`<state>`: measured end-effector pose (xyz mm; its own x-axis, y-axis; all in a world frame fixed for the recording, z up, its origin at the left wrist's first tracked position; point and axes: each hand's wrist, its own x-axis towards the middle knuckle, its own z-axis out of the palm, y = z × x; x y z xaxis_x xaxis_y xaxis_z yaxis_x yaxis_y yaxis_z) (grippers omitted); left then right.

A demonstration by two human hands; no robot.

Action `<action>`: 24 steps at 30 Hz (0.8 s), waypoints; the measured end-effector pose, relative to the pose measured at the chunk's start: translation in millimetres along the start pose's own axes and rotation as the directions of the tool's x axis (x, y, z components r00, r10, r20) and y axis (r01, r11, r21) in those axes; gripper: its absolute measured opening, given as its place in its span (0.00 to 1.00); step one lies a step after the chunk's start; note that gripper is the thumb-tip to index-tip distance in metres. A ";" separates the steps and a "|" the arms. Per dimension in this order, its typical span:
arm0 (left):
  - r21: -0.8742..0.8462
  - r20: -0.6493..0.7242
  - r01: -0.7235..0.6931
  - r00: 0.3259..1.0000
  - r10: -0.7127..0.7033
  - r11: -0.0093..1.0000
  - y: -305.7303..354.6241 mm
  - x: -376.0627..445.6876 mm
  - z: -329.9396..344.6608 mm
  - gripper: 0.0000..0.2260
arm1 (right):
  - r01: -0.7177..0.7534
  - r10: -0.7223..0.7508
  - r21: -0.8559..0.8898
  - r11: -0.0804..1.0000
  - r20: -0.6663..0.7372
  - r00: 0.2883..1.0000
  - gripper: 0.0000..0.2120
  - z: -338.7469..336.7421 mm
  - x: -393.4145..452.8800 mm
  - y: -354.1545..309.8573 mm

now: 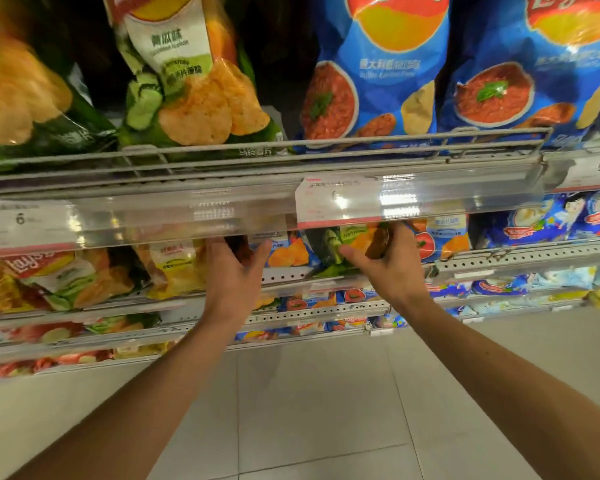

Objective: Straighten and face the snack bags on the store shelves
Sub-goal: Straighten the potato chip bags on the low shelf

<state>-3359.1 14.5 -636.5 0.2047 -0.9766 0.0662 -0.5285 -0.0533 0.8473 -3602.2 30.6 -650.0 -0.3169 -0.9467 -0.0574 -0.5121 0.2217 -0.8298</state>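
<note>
Both arms reach under the upper shelf's clear price rail (257, 209) into the second shelf. My right hand (385, 265) grips a small green chip bag (340, 247), thumb across its front and fingers curled round its right side. My left hand (229, 268) is beside it to the left, thumb spread and fingertips hidden under the rail near a dark bag (238, 245); whether it holds anything cannot be told. A blue bag (288, 252) stands between the hands. On the top shelf stand green cucumber chip bags (187, 81) and blue tomato chip bags (378, 71).
A wire fence (291, 147) fronts the top shelf. Yellow and red bags (174, 268) fill the second shelf on the left, blue snack packs (541, 220) on the right. Lower shelves hold several more bags. Pale floor tiles (309, 410) lie below.
</note>
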 end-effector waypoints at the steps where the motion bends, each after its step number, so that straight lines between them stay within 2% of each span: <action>1: -0.015 0.029 0.034 0.999 -0.033 0.999 -3.2 8.3 -1.7 0.22 | -0.003 0.003 -0.028 1.000 0.018 1.000 0.39 -0.4 7.1 -0.9; 3: 0.005 0.075 0.062 0.995 -0.062 0.998 -7.2 20.3 -3.6 0.22 | -0.010 0.015 -0.064 0.998 0.076 0.997 0.42 -2.1 21.7 -1.6; 6: -0.062 0.132 0.115 0.986 -0.106 0.991 -9.2 31.6 -2.0 0.15 | -0.031 0.047 -0.088 0.996 0.185 0.982 0.46 0.2 38.2 -2.2; 8: -0.014 0.186 0.180 0.967 -0.174 0.984 -10.3 39.8 1.1 0.14 | -0.069 0.087 -0.093 0.993 0.213 0.973 0.49 4.7 44.6 -1.4; 12: 0.046 0.265 0.321 0.909 -0.321 0.946 -11.1 52.7 2.5 0.19 | -0.141 0.157 -0.086 0.986 0.211 0.965 0.49 10.7 53.0 4.2; 16: 0.087 0.292 0.303 0.903 -0.315 0.949 -9.2 52.8 2.3 0.25 | -0.130 0.159 -0.154 0.979 0.195 0.968 0.40 7.6 50.6 -0.3; 20: 0.199 0.280 0.324 0.886 -0.370 0.925 -5.3 49.0 -1.5 0.28 | -0.074 0.099 -0.232 0.970 0.101 0.990 0.28 4.0 35.8 -10.4; 24: 0.183 0.219 0.382 0.882 -0.416 0.906 2.3 41.4 -2.7 0.24 | -0.040 0.056 -0.240 0.970 0.063 0.996 0.22 -3.8 20.5 -19.2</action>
<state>-3349.7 -25.5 -630.4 0.2204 -0.8851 -0.4098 -0.5509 -0.4597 0.6965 -3601.9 7.8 -633.2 -0.2943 -0.9455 -0.1390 -0.6758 0.3088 -0.6693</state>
